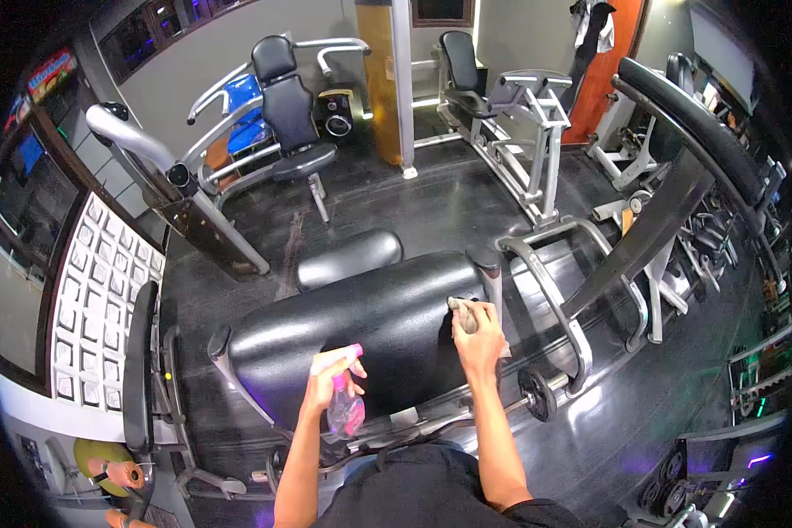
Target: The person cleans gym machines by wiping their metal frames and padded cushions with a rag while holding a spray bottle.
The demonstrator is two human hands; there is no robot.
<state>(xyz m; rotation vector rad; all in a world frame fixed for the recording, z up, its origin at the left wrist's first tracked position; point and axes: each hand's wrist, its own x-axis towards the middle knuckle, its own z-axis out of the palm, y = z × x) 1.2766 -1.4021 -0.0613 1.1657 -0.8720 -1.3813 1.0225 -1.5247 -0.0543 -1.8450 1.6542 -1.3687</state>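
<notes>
My left hand point(327, 377) is closed around a spray bottle point(347, 414) with a pink trigger head and a clear body with pink on it. It hovers over the near side of a wide black padded bench point(352, 321). Farther right, my right hand point(479, 345) grips a bunched greyish cloth point(468, 322) at the bench's right end. Whether the cloth touches the padding I cannot tell. A smaller black pad point(350, 260) sits just beyond the bench.
A curved barbell point(431, 429) with a weight plate point(538, 393) lies between me and the bench. Metal frame tubing point(554, 308) stands at right. Gym machines with black seats point(304, 163) are at the back. What looks like another person's hand point(119, 473) shows at lower left.
</notes>
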